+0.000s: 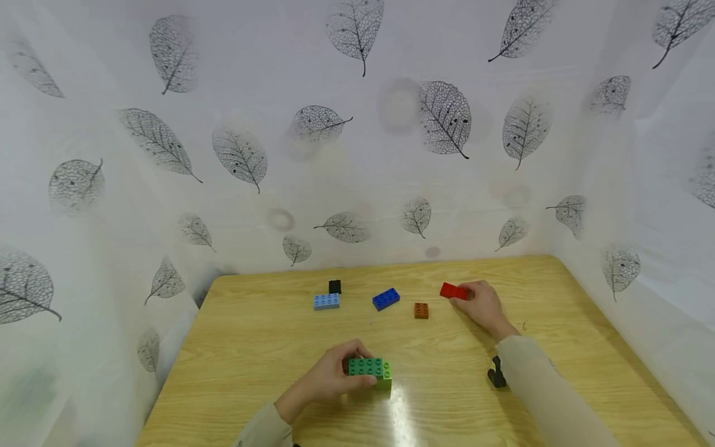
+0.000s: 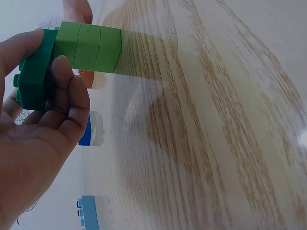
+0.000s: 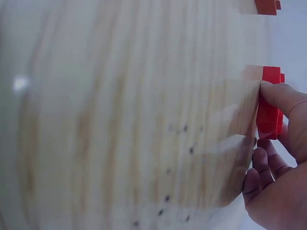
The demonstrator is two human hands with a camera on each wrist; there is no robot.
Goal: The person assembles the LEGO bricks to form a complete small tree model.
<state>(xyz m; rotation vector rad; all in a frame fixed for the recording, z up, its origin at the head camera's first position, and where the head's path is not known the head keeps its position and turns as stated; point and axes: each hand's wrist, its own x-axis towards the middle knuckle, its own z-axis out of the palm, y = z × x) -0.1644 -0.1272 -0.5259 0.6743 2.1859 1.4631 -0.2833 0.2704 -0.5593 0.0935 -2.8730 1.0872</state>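
Observation:
My left hand [image 1: 335, 372] grips a dark green toy brick [image 1: 365, 367] between thumb and fingers. Under that brick's right end is a stack of light green bricks [image 2: 91, 47], several high in the left wrist view, and the dark green one juts out to the left from its top. At the back right, my right hand [image 1: 483, 306] pinches a red brick [image 1: 454, 291] by its right end, thumb on the near side. In the right wrist view, the red brick [image 3: 270, 103] is down at the wood surface.
Left of the red brick are an orange-brown brick [image 1: 421, 311], a blue brick [image 1: 386, 299], a light blue brick [image 1: 326, 302] and a small black piece [image 1: 334, 286]. A black object [image 1: 496, 374] shows beside the right sleeve. Leaf-patterned sheeting [image 1: 346, 155] surrounds the wooden table [image 1: 251, 335].

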